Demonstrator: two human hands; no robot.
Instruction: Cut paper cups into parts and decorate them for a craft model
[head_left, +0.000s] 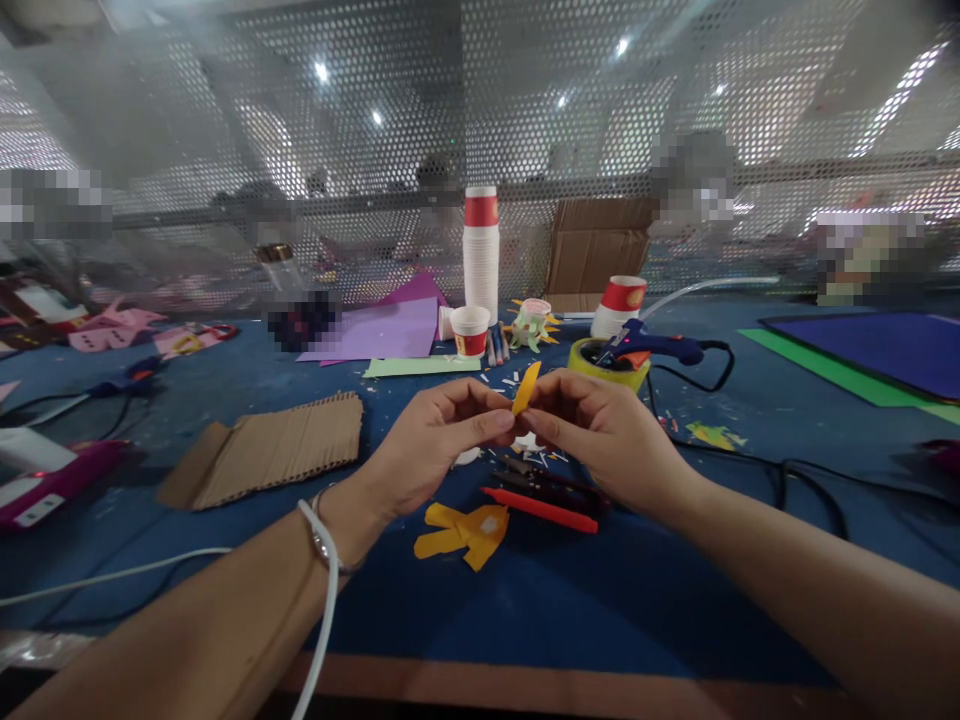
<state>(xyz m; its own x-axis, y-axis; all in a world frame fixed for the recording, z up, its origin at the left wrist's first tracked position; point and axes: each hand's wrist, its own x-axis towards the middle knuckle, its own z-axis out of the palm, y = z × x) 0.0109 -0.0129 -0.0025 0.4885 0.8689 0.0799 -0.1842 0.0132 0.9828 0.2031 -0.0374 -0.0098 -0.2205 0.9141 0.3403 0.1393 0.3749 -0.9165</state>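
Observation:
Between the fingertips of my left hand (pixel 450 430) and my right hand (pixel 600 430) is a small yellow-orange paper strip (pixel 527 388), pointed at its upper end. Both hands pinch its lower end above the table. Below them lies a red marker (pixel 544 509), beside a dark tool (pixel 536 480) partly hidden by my right hand. To the left of the marker, a yellow-orange paper cutout (pixel 465 535) with several petal-like arms rests flat, a whitish patch near its middle. White paper scraps are scattered behind and under the hands.
A glue gun (pixel 652 342) rests on a yellow tape roll (pixel 607 370), its cord trailing right. Behind stand a tall paper cup stack (pixel 481 260), a single cup (pixel 470 332) and a decorated cup (pixel 532 325). Corrugated cardboard (pixel 289 450) lies left; a white cable (pixel 322 600) crosses my left wrist.

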